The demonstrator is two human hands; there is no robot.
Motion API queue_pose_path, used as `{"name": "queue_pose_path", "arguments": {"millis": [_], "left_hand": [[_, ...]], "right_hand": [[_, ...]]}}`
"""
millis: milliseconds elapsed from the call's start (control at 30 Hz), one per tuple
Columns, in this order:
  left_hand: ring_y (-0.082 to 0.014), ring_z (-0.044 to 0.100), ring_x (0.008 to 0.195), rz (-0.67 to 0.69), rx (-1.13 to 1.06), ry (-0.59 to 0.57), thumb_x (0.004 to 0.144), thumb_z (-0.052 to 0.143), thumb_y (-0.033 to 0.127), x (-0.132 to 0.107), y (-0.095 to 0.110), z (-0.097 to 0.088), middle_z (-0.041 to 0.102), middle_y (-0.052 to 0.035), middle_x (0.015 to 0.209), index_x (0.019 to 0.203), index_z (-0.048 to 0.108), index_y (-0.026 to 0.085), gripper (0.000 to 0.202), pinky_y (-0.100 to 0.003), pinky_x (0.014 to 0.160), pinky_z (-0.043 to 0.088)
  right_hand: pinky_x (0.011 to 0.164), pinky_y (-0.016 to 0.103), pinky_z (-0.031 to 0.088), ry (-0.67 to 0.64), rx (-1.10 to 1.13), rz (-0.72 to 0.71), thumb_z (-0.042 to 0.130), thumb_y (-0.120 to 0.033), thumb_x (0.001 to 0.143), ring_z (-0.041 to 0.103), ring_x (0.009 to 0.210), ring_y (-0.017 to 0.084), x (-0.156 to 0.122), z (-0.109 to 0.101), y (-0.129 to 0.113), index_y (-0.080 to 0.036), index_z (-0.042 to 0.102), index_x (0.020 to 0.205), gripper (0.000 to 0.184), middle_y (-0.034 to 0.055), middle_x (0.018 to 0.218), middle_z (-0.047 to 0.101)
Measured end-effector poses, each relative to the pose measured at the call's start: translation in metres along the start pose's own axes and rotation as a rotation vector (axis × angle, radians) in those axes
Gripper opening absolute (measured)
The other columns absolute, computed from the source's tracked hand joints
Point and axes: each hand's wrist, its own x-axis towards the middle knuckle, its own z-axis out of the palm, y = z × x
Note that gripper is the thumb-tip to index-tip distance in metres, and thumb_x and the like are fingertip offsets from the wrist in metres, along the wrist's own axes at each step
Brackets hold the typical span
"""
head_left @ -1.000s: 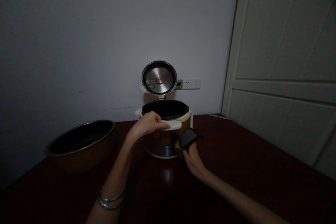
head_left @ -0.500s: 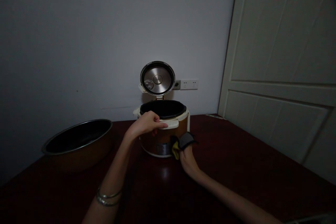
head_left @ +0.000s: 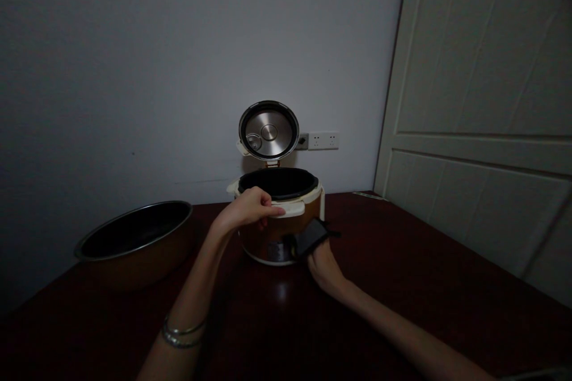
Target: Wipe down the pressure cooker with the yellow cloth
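Cooker (head_left: 281,229) stands on the dark red surface (head_left: 286,327), at the middle of the scene, with the hands apart on its near side. The left hand (head_left: 250,207) grips the white front handle (head_left: 294,209), thumb along it and fingers curled. The right hand (head_left: 325,268) is closed on a dark cloth (head_left: 309,238), held up to the body's lower near right; the cloth hides most of the fingers. The body is orange-brown and glossy, with white trim around the top and base and a label (head_left: 277,250) low in front. Its black-rimmed opening is dark inside. On the far side, the lid (head_left: 269,133) stands raised, showing a round silver plate. Bracelets (head_left: 183,336) circle the left wrist. A wide pot (head_left: 147,262) sits to the left; sockets (head_left: 323,140) are on the far wall (head_left: 156,71), and a pale door (head_left: 469,101) is at right.
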Motion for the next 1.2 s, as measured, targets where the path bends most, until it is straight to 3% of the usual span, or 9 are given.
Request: {"name": "queue_pose_path", "arguments": {"millis": [167,367,500,700,933,1000,1067,1133,1200], "left_hand": [[-0.0108,0.054,0.046,0.029,0.076,0.069,0.07,0.064,0.049,-0.001,0.001,0.001,0.057,0.0003,0.049,0.055,0.047,0.018,0.039,-0.021,0.045,0.032],[-0.0121,0.055,0.044,0.019,0.026,0.031,0.073,0.062,0.049,-0.003,0.001,0.003,0.056,0.0007,0.045,0.056,0.045,0.019,0.038,-0.021,0.045,0.035],[-0.0125,0.057,0.045,0.033,0.032,0.022,0.075,0.061,0.047,-0.002,-0.001,0.003,0.056,0.0004,0.045,0.057,0.045,0.019,0.037,-0.021,0.045,0.034],[-0.0118,0.055,0.043,0.005,0.036,0.028,0.074,0.062,0.046,-0.006,0.003,0.003,0.057,0.0005,0.049,0.058,0.046,0.019,0.036,-0.022,0.044,0.035],[-0.0111,0.049,0.041,-0.018,0.064,0.05,0.076,0.06,0.047,-0.008,0.007,0.003,0.051,0.0027,0.045,0.058,0.045,0.019,0.037,-0.023,0.045,0.031],[-0.0127,0.052,0.046,-0.031,0.101,0.118,0.074,0.062,0.049,-0.011,0.011,0.005,0.052,0.0015,0.047,0.057,0.046,0.019,0.038,-0.024,0.048,0.031],[-0.0168,0.056,0.056,-0.039,0.21,0.31,0.072,0.064,0.049,-0.021,0.016,0.012,0.054,-0.0013,0.051,0.056,0.049,0.019,0.038,-0.025,0.052,0.033],[-0.022,0.059,0.069,-0.018,0.341,0.521,0.077,0.06,0.048,-0.036,0.02,0.028,0.058,-0.0056,0.058,0.059,0.054,0.019,0.035,-0.028,0.058,0.035],[-0.0237,0.061,0.073,0.057,0.426,0.549,0.087,0.046,0.046,-0.051,0.018,0.052,0.062,-0.0093,0.067,0.069,0.059,0.018,0.036,-0.03,0.062,0.039]], "right_hand": [[0.076,0.044,0.043,-0.23,-0.413,-0.332,0.044,-0.012,0.088,0.05,0.085,0.027,0.033,-0.013,-0.042,-0.016,0.061,0.099,0.021,0.0135,0.091,0.058],[0.078,0.036,0.041,-0.366,-0.39,-0.574,0.052,-0.018,0.091,0.051,0.088,0.022,0.021,-0.007,-0.051,-0.02,0.058,0.103,0.014,0.0076,0.098,0.06],[0.076,0.034,0.039,-0.361,-0.414,-0.521,0.053,-0.015,0.09,0.051,0.085,0.021,0.008,-0.016,-0.034,-0.02,0.059,0.098,0.012,0.0063,0.093,0.06],[0.071,0.036,0.037,-0.239,-0.508,-0.355,0.051,-0.017,0.089,0.049,0.082,0.024,0.046,-0.032,-0.043,-0.018,0.061,0.096,0.011,0.0102,0.09,0.058],[0.072,0.036,0.041,-0.35,-0.398,-0.507,0.048,-0.014,0.092,0.052,0.088,0.023,0.037,-0.008,-0.071,-0.018,0.06,0.1,0.016,0.0096,0.097,0.061],[0.073,0.036,0.043,-0.358,-0.352,-0.513,0.049,-0.014,0.091,0.054,0.087,0.023,0.028,-0.007,-0.067,-0.018,0.061,0.099,0.015,0.0097,0.095,0.061],[0.074,0.036,0.046,-0.356,-0.284,-0.517,0.049,-0.015,0.091,0.054,0.087,0.023,0.021,-0.013,-0.058,-0.017,0.061,0.103,0.017,0.0103,0.094,0.06],[0.075,0.037,0.049,-0.357,-0.193,-0.498,0.049,-0.018,0.09,0.054,0.088,0.024,0.017,-0.022,-0.049,-0.016,0.06,0.11,0.023,0.0118,0.096,0.06],[0.077,0.039,0.051,-0.367,-0.073,-0.456,0.049,-0.017,0.088,0.054,0.092,0.025,0.015,-0.03,-0.041,-0.015,0.06,0.113,0.028,0.0137,0.101,0.058]]}}
